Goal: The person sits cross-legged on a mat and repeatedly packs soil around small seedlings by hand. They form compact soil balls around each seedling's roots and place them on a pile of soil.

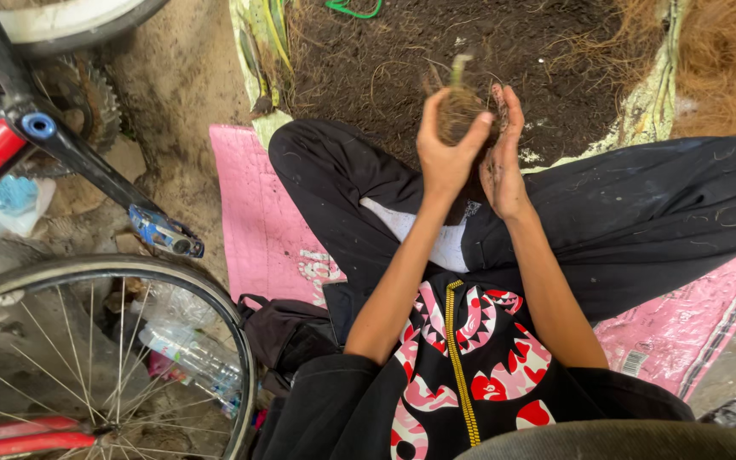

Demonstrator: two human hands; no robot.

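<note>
Fibrous root ball point(457, 111) cupped by left hand point(446, 149) and right hand point(501, 158)

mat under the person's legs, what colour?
Pink, with a white patch near the knee. The mat shows in the head view, beside the left hand.

Two hands, the left hand point(446, 153) and right hand point(502, 158), meet on one fibre ball point(459, 111). Left of the ball are one pink mat point(253, 221), two wheels point(104, 349), one pedal point(165, 232) and one bottle point(193, 356).
</note>
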